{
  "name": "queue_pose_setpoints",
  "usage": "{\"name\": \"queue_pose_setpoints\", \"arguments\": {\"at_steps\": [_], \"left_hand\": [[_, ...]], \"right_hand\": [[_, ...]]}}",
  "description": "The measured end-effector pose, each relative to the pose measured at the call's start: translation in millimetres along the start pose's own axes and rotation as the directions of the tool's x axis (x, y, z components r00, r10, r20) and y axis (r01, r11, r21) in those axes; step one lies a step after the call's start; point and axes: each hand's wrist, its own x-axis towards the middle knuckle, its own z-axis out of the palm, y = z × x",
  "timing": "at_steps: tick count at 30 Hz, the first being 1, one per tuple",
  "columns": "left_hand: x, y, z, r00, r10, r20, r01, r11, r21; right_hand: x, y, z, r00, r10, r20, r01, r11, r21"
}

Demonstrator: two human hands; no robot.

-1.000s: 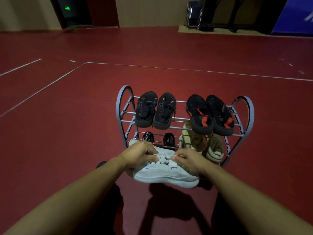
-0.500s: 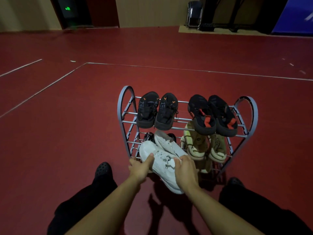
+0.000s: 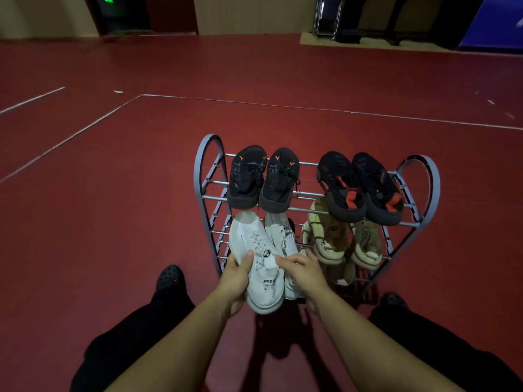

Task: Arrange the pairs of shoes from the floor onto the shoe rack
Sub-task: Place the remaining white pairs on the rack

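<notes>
A grey metal shoe rack (image 3: 203, 176) stands on the red floor in front of me. Its top shelf carries a black pair with orange marks (image 3: 261, 179) at left and a black-and-red pair (image 3: 359, 188) at right. Beige shoes (image 3: 339, 244) fill the right of the middle shelf. Two white sneakers point toe-first into the left of the middle shelf. My left hand (image 3: 236, 278) grips the left white sneaker (image 3: 254, 250) from its outer side, thumb on the laces. My right hand (image 3: 304, 273) holds the heel end of the right white sneaker (image 3: 281, 236).
My black-trousered legs and black clogs (image 3: 169, 277) flank the rack. Dark shoes sit partly hidden behind the white pair. White court lines (image 3: 85, 128) cross the floor at left. A folding chair (image 3: 328, 15) and dark furniture stand against the far wall.
The white sneakers went from stacked sideways in both hands to side by side, toes pushed onto the rack's middle shelf. My view has dropped and my legs have come into sight.
</notes>
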Motion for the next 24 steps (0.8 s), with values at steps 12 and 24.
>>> {"name": "queue_pose_setpoints", "arguments": {"at_steps": [12,24], "left_hand": [[34,18,-15,0.999,-0.022,-0.030,0.026,0.989,0.147],[91,37,8,0.950,0.283,-0.131,-0.205,0.883,0.423]], "right_hand": [[13,36,15,0.975,0.205,0.083,-0.219,0.838,0.499],[68,14,17,0.987,-0.034,-0.157,0.065,0.979,0.195]]}}
